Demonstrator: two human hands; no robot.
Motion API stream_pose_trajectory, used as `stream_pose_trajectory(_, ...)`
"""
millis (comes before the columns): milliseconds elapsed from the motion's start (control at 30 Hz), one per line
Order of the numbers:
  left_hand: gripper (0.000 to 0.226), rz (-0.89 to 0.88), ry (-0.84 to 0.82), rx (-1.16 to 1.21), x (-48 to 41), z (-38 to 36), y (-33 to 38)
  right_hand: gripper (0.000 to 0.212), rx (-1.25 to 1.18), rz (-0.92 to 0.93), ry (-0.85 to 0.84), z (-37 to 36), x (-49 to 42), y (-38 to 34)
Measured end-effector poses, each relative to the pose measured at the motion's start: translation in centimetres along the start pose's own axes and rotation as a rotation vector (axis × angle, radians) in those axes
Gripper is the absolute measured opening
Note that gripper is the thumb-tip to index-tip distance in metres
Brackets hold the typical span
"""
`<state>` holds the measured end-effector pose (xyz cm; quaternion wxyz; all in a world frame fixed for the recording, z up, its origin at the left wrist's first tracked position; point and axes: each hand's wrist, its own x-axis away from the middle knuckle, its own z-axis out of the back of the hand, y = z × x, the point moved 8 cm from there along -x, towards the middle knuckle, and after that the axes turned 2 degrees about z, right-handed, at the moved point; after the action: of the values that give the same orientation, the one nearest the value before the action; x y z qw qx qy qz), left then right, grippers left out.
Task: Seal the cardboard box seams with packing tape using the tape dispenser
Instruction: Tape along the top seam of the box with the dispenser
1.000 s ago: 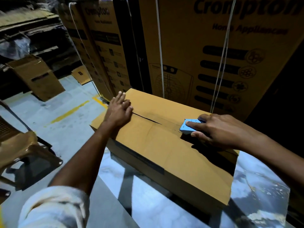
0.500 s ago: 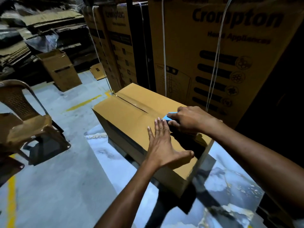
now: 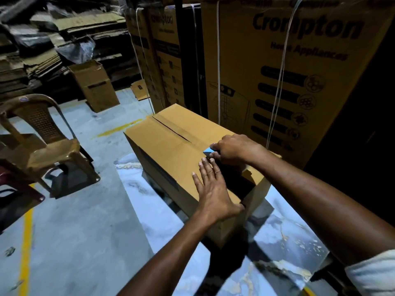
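Note:
A plain brown cardboard box (image 3: 171, 146) lies on a marbled slab on the floor, its top flaps meeting in a long seam that gapes slightly at the far half. My right hand (image 3: 233, 148) is closed around a light-blue tape dispenser (image 3: 207, 151) pressed on the seam near the box's near end; only the dispenser's front corner shows. My left hand (image 3: 211, 189) lies flat, fingers spread, on the near part of the box top, fingertips just short of the dispenser. Tape on the seam is too faint to make out.
Tall strapped Crompton cartons (image 3: 288, 71) stand right behind the box. A brown plastic chair (image 3: 42, 142) sits to the left. An open carton (image 3: 94, 84) and stacks of flattened cardboard (image 3: 53, 39) fill the back left. Yellow lines (image 3: 25, 242) mark the grey floor.
My left hand left the far end of the box and came down flat on the near end. My right hand has stayed closed on the dispenser on the seam while the view shifted.

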<state>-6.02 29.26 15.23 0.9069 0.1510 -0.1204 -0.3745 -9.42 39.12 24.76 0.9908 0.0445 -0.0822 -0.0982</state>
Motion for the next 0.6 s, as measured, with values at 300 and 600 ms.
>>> stream_pose_trajectory(300,0.156,-0.104,0.031,-0.079,0.8,1.7,-3.8,0.045,-0.094,-0.079,-0.004,0.2,0.5,-2.6)
stream_pose_trajectory(600,0.154,-0.088,0.048,-0.05,0.5,1.7,-4.0,0.044,0.007,-0.116,0.088,-0.3,3.7,-3.3)
